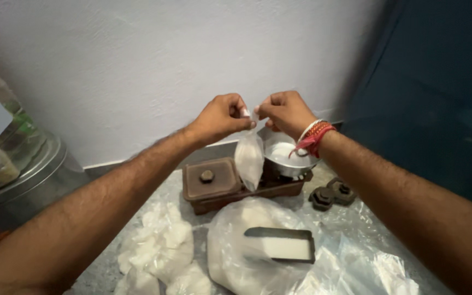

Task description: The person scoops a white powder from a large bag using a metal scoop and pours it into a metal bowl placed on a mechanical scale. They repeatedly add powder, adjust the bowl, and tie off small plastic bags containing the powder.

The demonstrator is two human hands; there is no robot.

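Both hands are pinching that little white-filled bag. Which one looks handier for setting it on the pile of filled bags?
Probably the left hand. Both hands pinch the top of the small bag, but the pile of filled bags lies lower left, under the left forearm. The right hand would have to cross over the balance scale.

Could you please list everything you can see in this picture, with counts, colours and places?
small bag: one, clear with white powder, hanging from both hands
balance scale: one, brown, centre by the wall
pan: one, steel, right side of scale
weights: two, dark, right of scale
big bag: one, clear with white powder, front
scoop: one, steel, in big bag
filled packets: several, white, front left
tin: one, steel, far left
left hand: pinching bag top
right hand: pinching bag top, red and white bangles
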